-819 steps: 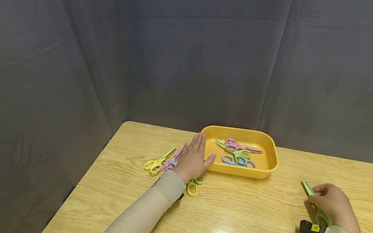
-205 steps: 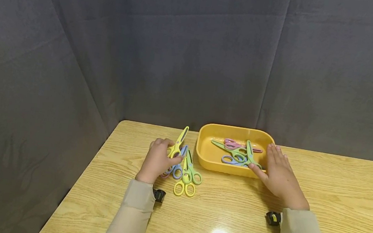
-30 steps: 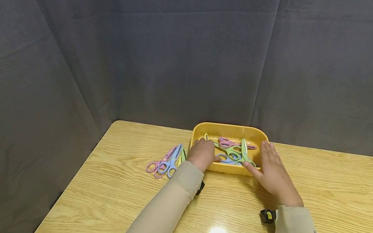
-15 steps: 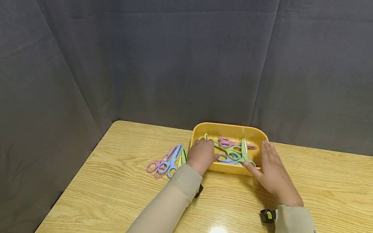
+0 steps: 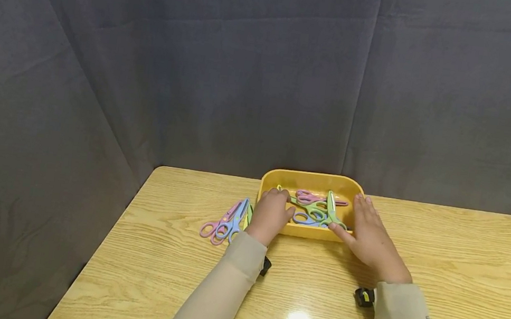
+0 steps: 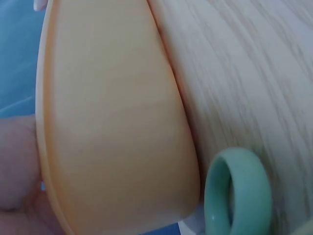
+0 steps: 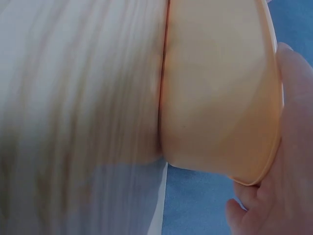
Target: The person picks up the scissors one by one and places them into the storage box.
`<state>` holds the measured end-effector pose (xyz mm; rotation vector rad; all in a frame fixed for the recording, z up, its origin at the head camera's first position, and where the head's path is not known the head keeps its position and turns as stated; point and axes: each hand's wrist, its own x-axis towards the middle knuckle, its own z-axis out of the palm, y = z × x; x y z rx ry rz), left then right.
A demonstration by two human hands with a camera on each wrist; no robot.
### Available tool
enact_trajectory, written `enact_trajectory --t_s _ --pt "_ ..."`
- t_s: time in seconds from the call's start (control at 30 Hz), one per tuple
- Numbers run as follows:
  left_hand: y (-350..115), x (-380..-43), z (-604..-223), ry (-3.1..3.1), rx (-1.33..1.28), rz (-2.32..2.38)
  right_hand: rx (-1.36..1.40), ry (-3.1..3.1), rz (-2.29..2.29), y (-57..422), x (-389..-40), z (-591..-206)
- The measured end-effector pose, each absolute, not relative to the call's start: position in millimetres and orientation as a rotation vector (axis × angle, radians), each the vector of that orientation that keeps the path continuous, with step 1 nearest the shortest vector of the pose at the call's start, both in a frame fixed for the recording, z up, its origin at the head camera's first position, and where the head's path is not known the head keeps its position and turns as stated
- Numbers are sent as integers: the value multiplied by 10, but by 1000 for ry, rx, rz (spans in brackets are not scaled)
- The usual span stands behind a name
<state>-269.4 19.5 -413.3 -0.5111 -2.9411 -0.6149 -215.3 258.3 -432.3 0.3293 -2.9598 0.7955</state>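
Note:
My left hand (image 5: 270,212) reaches over the left end of the yellow tray (image 5: 306,232). Just beyond its fingers shows the tip of yellow scissors (image 5: 279,188); the hand hides the rest, so its grip on them cannot be told. My right hand (image 5: 375,246) lies along the tray's right end, fingers straight, thumb at the front rim. Inside the tray are pink scissors (image 5: 306,197), blue scissors (image 5: 305,219) and two green scissors, one upright-lying (image 5: 332,206), one slanting (image 5: 314,207). On the left wrist view a green handle loop (image 6: 239,191) sits near the tray wall.
Left of the tray, pink scissors (image 5: 211,228) and blue scissors (image 5: 234,221) overlap on the wooden table (image 5: 151,269). A yellow-green blade (image 5: 248,214) peeks out beside my left sleeve (image 5: 220,293). A dark cloth (image 5: 266,75) hangs behind the table.
The left hand carried yellow scissors from the pile into the tray. Since half a second ago it drew slightly left, while the tray and right hand shifted a little left too.

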Motion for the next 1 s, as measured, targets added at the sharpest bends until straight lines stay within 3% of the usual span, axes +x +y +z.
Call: enact_trajectory --t_s 0.23,1.0 --pt "74 -2635 -4096 -2869 -553 -742 313 -2981 788 2550 -2133 -4313" --pt "-647 -2477 -3896 -2861 -352 -841 304 -2974 745 2523 -2114 -4309"
